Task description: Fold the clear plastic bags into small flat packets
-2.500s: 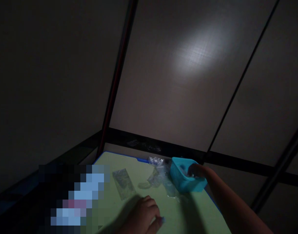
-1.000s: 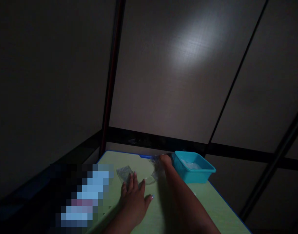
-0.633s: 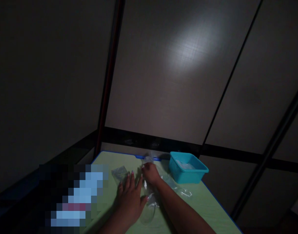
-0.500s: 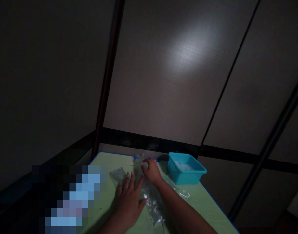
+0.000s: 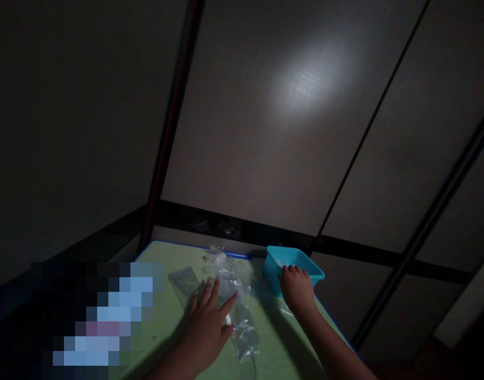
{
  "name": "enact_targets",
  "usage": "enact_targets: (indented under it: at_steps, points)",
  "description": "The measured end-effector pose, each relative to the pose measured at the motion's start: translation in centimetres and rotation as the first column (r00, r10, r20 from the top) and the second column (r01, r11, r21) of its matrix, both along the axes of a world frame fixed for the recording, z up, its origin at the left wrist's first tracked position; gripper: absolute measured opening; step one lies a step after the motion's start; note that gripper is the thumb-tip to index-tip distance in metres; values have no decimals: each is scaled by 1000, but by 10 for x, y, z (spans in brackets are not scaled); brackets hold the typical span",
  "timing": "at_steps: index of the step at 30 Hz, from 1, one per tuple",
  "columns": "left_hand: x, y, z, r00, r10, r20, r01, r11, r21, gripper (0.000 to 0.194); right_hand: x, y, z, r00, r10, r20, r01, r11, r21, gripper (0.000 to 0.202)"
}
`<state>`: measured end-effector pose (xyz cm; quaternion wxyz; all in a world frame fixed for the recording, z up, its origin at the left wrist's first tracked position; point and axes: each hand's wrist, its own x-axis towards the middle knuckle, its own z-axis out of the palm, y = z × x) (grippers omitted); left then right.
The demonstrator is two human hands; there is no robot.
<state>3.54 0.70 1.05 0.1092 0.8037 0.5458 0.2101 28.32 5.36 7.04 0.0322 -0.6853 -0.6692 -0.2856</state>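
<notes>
My left hand (image 5: 210,327) lies with its fingers spread on the green table top, touching clear plastic bags. One clear bag (image 5: 183,282) sticks out past the fingertips on the left. Another crumpled clear bag (image 5: 245,335) runs beside the thumb towards me. More clear plastic (image 5: 218,258) lies beyond the fingers, near the far edge. My right hand (image 5: 297,290) is at the near side of a turquoise plastic basin (image 5: 315,269), fingers together and bent over its rim. The fingertips are hidden, and what they hold, if anything, does not show. Some whitish material (image 5: 280,262) shows inside the basin.
The green table (image 5: 162,258) has a blue edge and stands against large panelled doors (image 5: 249,158). The basin is near its far right corner. A blurred-out patch (image 5: 111,316) covers the lower left. The surroundings are dark.
My right hand has left the clear plastic at the far edge and moved right to the basin. The left hand stays spread on the bags. The view has shifted slightly.
</notes>
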Motion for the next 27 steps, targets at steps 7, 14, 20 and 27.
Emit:
enact_targets:
  at_steps: [7,14,20,27]
  points:
    - [-2,1,-2,1000,16,-12,-16,1000,11,61,-4,-29,4,999,20,28,-20,1000,-19,23]
    - [-1,0,-1,1000,-5,9,6,1000,-29,58,1,-64,3,1000,-7,-17,6,997,-77,21]
    - [-2,-10,6,977,-201,66,205,977,-52,55,20,-36,46,976,99,-196,-92,995,46,39]
    - [-5,-7,8,914,-397,83,405,906,-124,46,65,98,90,812,-94,-576,-132,932,-338,22]
